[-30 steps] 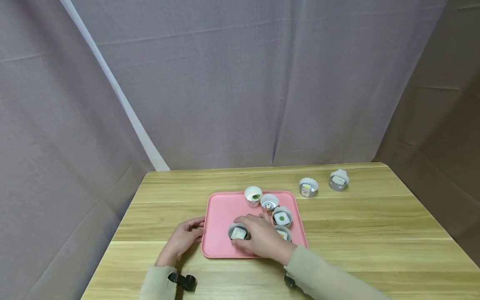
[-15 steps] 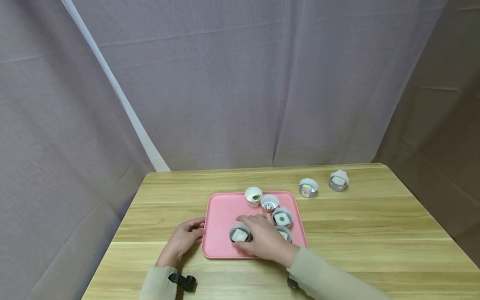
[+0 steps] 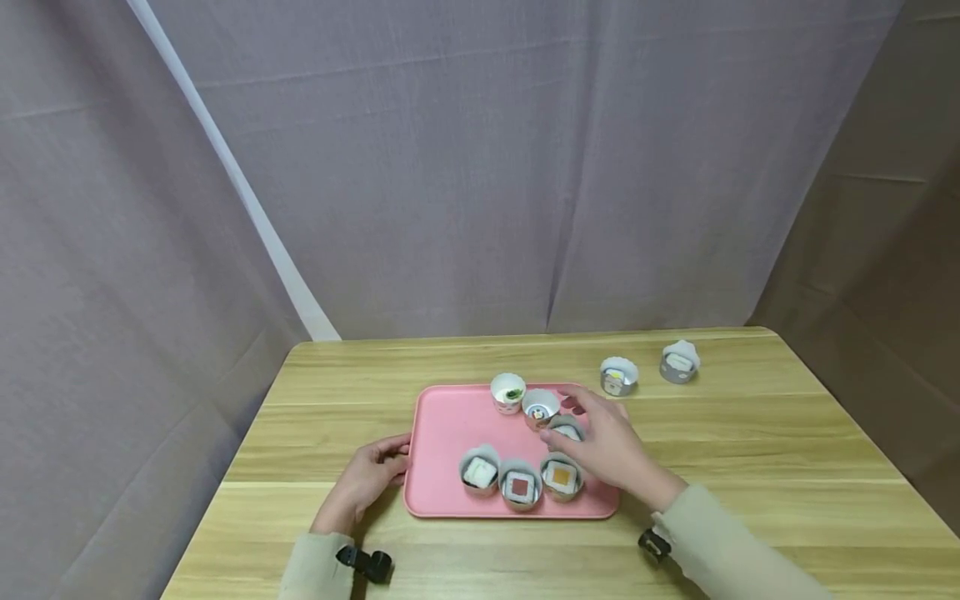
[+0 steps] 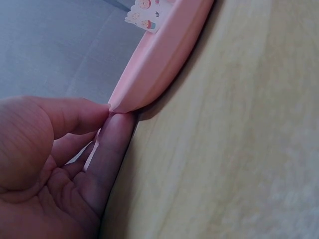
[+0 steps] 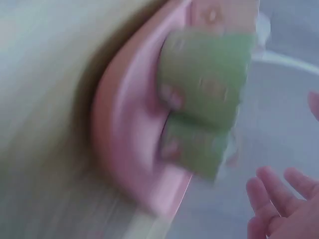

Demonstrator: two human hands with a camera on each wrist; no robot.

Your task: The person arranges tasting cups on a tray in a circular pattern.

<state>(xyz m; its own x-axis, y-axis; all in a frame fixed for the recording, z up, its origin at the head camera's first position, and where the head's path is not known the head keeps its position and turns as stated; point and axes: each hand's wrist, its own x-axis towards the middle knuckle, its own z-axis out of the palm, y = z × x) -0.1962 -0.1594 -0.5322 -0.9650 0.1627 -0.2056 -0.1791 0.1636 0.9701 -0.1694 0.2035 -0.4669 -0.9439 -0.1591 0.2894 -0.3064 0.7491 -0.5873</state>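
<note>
My left hand (image 3: 367,477) pinches the left rim of a pink tray (image 3: 438,433), thumb and finger meeting on the rim in the left wrist view. My right hand (image 3: 611,446) hovers over the tray's right side, fingers spread and holding nothing. Beneath it is a paper cup (image 3: 567,423), partly hidden. Along the front stand three paper cups: one with a white square piece (image 3: 480,472), one with a red-centred piece (image 3: 520,486), one with an orange-centred piece (image 3: 560,477). Green cups (image 5: 204,74) blur in the right wrist view.
A cup with a green garnish (image 3: 507,393) and another cup (image 3: 541,407) stand at the tray's back. Beyond the tray, two more cups, one with yellow inside (image 3: 618,377) and a grey one (image 3: 679,363), stand on the wooden table (image 3: 750,467). Grey curtain (image 3: 465,208) hangs behind.
My right hand has let go of the cup with the white piece and moved right and back, uncovering the red-centred piece. The left hand stays on the tray's rim.
</note>
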